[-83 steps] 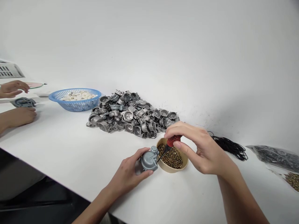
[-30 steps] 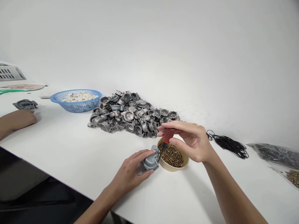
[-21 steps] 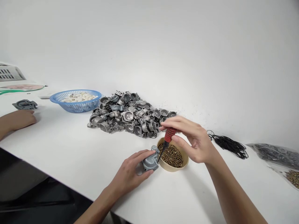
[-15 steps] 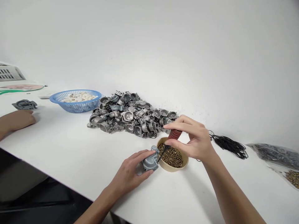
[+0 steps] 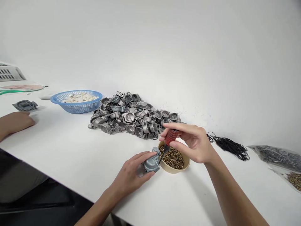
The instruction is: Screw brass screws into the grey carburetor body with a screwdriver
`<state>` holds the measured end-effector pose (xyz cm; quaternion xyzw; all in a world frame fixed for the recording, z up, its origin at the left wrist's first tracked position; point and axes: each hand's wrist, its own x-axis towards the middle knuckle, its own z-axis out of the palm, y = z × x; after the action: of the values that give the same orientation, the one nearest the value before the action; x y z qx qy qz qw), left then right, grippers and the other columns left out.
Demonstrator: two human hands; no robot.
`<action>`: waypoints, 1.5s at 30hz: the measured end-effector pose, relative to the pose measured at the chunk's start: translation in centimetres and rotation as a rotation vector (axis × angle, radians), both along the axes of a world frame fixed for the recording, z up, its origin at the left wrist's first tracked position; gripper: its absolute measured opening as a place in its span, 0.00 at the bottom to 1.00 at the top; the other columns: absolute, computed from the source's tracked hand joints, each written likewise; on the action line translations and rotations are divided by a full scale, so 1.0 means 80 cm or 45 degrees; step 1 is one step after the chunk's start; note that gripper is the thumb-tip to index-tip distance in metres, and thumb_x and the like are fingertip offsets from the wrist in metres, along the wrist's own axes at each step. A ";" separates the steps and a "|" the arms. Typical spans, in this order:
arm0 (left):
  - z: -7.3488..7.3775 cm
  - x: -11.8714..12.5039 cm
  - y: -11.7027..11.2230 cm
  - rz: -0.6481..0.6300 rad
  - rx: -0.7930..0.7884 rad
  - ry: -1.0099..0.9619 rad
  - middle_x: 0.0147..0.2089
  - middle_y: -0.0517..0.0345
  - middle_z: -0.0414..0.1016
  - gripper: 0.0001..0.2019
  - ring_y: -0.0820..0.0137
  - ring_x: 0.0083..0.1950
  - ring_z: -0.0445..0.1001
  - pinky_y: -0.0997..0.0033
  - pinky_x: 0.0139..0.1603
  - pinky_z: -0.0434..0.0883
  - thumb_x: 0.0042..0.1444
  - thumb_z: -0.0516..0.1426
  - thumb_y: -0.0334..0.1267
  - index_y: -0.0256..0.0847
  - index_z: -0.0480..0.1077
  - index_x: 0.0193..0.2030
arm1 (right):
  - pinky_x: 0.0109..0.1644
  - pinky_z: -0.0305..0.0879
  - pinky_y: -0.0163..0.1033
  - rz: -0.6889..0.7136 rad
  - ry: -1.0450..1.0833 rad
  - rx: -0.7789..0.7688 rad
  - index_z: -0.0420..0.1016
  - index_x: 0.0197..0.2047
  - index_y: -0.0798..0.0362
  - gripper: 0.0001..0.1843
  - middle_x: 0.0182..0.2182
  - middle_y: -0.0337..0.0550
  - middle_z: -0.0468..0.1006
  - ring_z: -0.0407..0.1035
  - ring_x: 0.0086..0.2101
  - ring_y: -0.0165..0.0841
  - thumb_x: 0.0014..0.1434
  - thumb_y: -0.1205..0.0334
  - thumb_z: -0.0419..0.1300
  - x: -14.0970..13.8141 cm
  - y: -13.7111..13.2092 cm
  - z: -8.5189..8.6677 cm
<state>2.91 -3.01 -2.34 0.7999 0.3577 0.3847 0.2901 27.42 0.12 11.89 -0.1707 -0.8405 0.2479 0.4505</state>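
My left hand [image 5: 135, 171] grips a grey metal carburetor bowl [image 5: 151, 164] against the white table, thumb in front and fingers over the top. In my right hand [image 5: 191, 141] is a screwdriver [image 5: 171, 137] with a red handle and dark shaft, slanted down to the left. Its tip meets the right edge of the bowl; whether a screw sits under it is too small to tell. Just behind and to the right stands a round tan tub [image 5: 175, 170] of brass-coloured screws [image 5: 174, 158], partly covered by the screwdriver.
A heap of metal bowls [image 5: 129, 117] lies against the wall. Left of it stands a blue basket [image 5: 77, 106] of white pieces. Another person's hand [image 5: 17, 124] rests near a metal part [image 5: 25, 105]. Black cords [image 5: 231, 147] and plastic bags [image 5: 279, 158] lie at right.
My right hand has shifted its fingers on the screwdriver handle, which now stands a little more upright and lower. My left hand and the bowl have stayed in place.
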 end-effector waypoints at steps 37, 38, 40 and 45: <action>-0.002 0.000 0.002 -0.016 0.036 -0.032 0.68 0.58 0.74 0.32 0.59 0.66 0.75 0.55 0.67 0.75 0.64 0.63 0.34 0.62 0.63 0.72 | 0.49 0.84 0.50 0.026 0.103 -0.144 0.80 0.62 0.40 0.28 0.46 0.44 0.86 0.82 0.44 0.38 0.60 0.69 0.73 0.004 0.013 -0.013; -0.002 0.000 0.002 -0.021 0.034 -0.030 0.68 0.59 0.74 0.32 0.59 0.67 0.75 0.55 0.67 0.74 0.64 0.63 0.34 0.62 0.63 0.72 | 0.47 0.83 0.49 -0.042 0.119 -0.069 0.83 0.58 0.39 0.28 0.42 0.42 0.86 0.81 0.40 0.37 0.56 0.68 0.76 0.004 0.014 -0.013; -0.003 -0.001 0.002 -0.028 0.029 -0.028 0.68 0.59 0.73 0.33 0.60 0.67 0.74 0.56 0.68 0.74 0.64 0.63 0.34 0.63 0.62 0.72 | 0.49 0.82 0.50 -0.111 0.106 0.022 0.84 0.57 0.39 0.27 0.43 0.42 0.84 0.80 0.40 0.36 0.55 0.67 0.77 0.003 0.015 -0.013; -0.004 -0.001 0.002 -0.034 0.022 -0.031 0.68 0.61 0.74 0.34 0.61 0.66 0.74 0.56 0.68 0.73 0.64 0.64 0.33 0.65 0.62 0.72 | 0.51 0.82 0.50 0.105 0.080 -0.230 0.78 0.64 0.39 0.26 0.54 0.47 0.82 0.81 0.49 0.39 0.65 0.68 0.68 0.004 0.014 -0.012</action>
<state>2.84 -2.81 -2.69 0.8024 0.3400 0.3936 0.2926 27.71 1.22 10.96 -0.1680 -0.8065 0.3463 0.4488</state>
